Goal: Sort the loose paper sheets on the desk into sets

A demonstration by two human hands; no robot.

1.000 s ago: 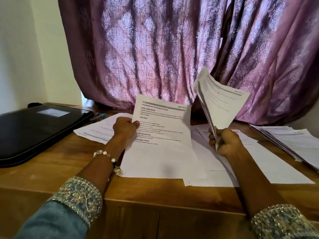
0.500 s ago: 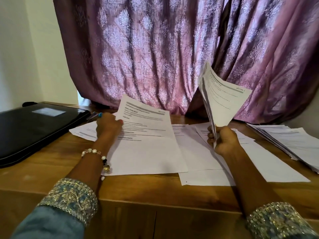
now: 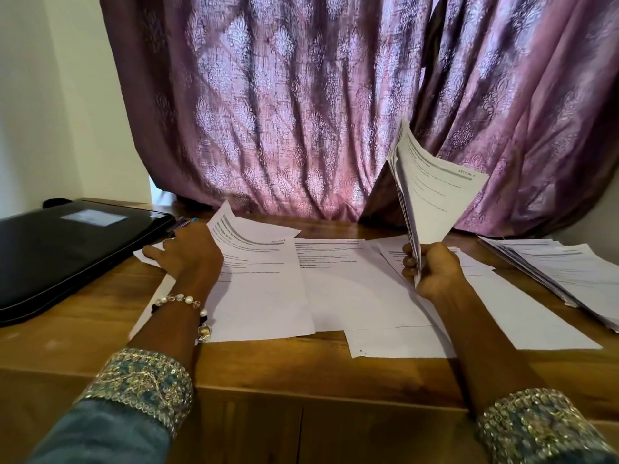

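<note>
Desk [image 3: 100, 316] smooth grained wood; sheets [image 3: 268, 296] matt paper; curtain [image 3: 301, 112] sheeny patterned cloth; case [image 3: 67, 249] glossy black.

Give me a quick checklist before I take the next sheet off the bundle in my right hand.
1. Right hand grips the bundle by its lower corner: ok.
2. Left hand holds nothing, fingers flat on the left sheet: ok.
3. Left sheet lies flat: not ok, far corner lifted.
4. Section label on the bundle's front sheet readable: cannot tell, too small.
5. Side stack clear of the hands: ok.
</note>
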